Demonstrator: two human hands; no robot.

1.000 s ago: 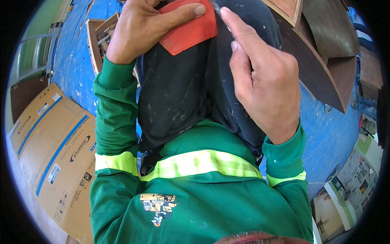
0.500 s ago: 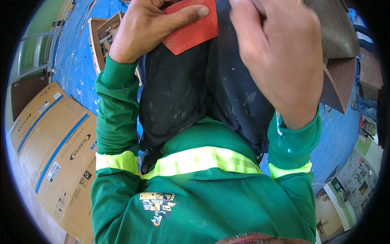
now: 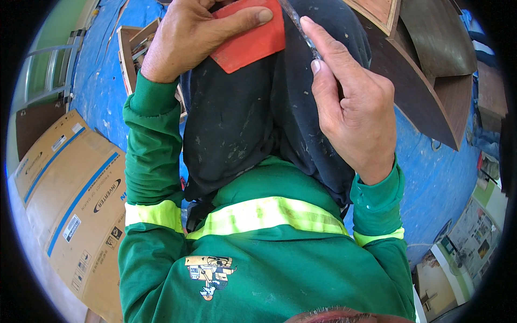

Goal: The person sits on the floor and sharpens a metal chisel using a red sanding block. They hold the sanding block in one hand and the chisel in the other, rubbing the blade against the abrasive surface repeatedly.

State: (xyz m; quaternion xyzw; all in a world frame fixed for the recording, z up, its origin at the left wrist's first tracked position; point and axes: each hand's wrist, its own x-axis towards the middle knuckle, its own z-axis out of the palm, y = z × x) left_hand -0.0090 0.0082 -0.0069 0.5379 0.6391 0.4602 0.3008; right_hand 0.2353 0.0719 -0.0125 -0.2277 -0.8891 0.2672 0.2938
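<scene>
The left hand [image 3: 183, 40] grips the red sheet [image 3: 250, 46] above the dark trousers [image 3: 231, 124]; the right hand [image 3: 358, 102] pinches the thin tool [image 3: 300, 29] near its edge; a slip could nick the left thumb [image 3: 245, 21] if the unseen far end is sharp.

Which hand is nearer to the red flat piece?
Left. The left hand grips the red flat piece, thumb on top; the right hand is apart, to its right, holding a thin tool.

I'm in what looks like a room under renovation: white-spotted blue floor sheeting [image 3: 431, 180], cardboard [image 3: 40, 212], wooden panels [image 3: 401, 78].
</scene>
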